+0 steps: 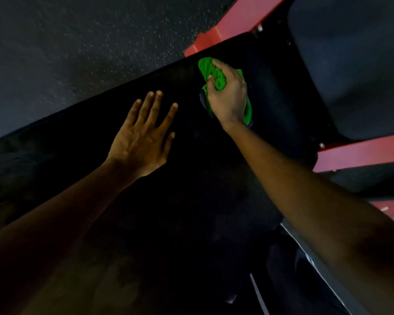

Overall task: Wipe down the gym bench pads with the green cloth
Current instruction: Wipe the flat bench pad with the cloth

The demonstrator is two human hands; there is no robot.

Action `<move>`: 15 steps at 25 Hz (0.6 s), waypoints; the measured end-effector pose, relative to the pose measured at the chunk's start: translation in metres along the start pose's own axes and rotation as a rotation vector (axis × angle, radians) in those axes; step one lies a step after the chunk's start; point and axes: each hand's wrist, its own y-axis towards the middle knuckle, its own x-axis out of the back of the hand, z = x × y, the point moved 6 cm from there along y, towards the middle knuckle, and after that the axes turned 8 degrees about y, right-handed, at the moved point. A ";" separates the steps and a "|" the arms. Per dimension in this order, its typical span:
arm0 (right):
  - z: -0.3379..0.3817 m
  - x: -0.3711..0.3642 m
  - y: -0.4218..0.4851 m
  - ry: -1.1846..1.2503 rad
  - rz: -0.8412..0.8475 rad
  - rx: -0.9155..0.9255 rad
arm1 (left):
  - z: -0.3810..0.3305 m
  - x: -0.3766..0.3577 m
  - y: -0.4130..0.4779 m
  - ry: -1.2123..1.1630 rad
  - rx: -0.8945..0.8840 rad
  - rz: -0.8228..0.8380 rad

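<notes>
A long black bench pad [82, 142] runs diagonally across the head view from lower left to upper right. My right hand [229, 96] is shut on a bunched green cloth [208, 67] and presses it on the pad near its far end. Green cloth edges stick out above and below the hand. My left hand [143, 139] rests flat on the pad to the left, fingers spread, holding nothing. A second dark pad [350, 64] lies at the upper right.
Red steel frame bars [241, 18] hold the bench at the top, and another red frame bar [362, 153] crosses at the right. Dark speckled rubber floor [66, 42] fills the upper left. Dark clothing with a white stripe [256, 289] shows at the bottom.
</notes>
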 end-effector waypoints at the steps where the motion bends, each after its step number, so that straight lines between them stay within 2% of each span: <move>1: 0.006 0.000 -0.009 0.003 -0.003 -0.001 | -0.001 0.000 0.000 0.004 0.001 -0.008; 5: 0.028 -0.003 -0.051 0.039 0.166 0.173 | -0.002 0.003 0.001 -0.018 0.016 -0.012; 8: 0.028 -0.012 -0.022 0.019 0.220 0.232 | -0.002 0.003 0.002 -0.029 0.020 0.014; 12: 0.019 -0.032 0.050 -0.073 0.104 0.037 | -0.004 0.003 0.001 -0.049 0.020 0.009; 15: 0.019 -0.039 0.067 -0.173 0.112 -0.127 | -0.002 0.003 0.002 -0.062 0.030 0.015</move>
